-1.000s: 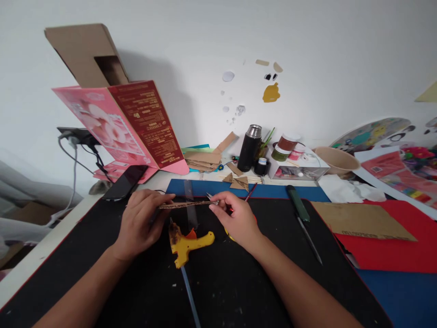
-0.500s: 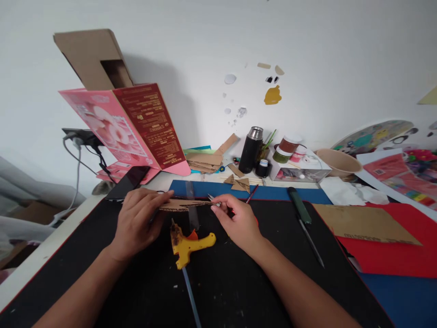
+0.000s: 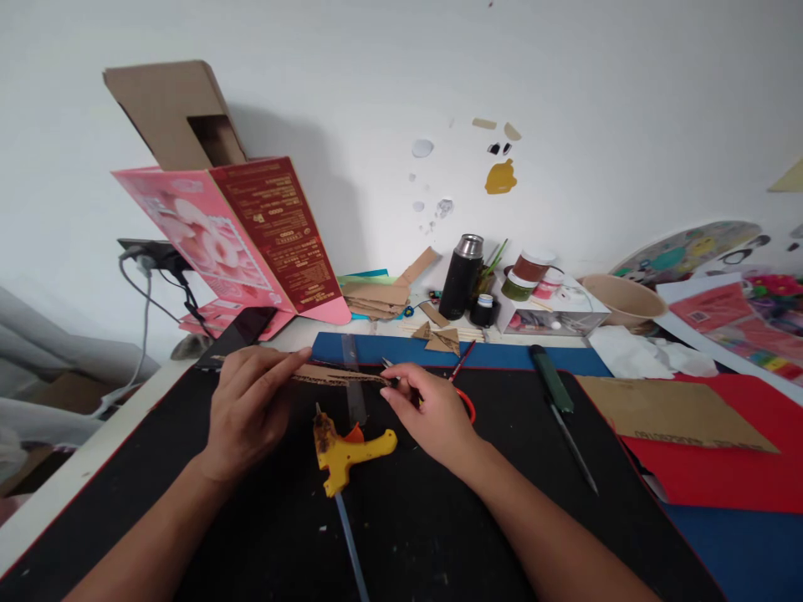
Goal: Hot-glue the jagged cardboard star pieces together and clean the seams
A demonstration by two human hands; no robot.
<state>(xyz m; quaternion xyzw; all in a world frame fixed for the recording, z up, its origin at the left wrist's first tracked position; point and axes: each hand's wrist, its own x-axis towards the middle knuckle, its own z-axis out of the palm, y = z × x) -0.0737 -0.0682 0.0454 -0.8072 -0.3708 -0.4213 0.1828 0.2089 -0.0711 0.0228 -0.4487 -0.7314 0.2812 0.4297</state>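
Note:
My left hand (image 3: 248, 410) holds a long brown cardboard strip (image 3: 332, 375) flat, just above the black mat (image 3: 407, 518); fingers are closed along it. My right hand (image 3: 430, 414) rests at the strip's right end, fingers curled on small scissors with a red handle loop (image 3: 467, 405) and metal tips (image 3: 386, 364). A yellow glue gun (image 3: 344, 451) lies on the mat between my hands, with a clear glue stick (image 3: 351, 543) trailing toward me. A clear ruler (image 3: 352, 376) lies under the strip.
A green-handled craft knife (image 3: 555, 393) lies right of my hand. A cardboard sheet (image 3: 671, 405) sits on red paper. At the back stand a black flask (image 3: 461, 274), paint jars (image 3: 524, 274), a bowl (image 3: 621, 297), a pink box (image 3: 251, 238) and a phone (image 3: 235, 334).
My left hand slid the strip leftward and its fingers straightened along it. My right hand dropped lower toward the mat, exposing the red scissor loop.

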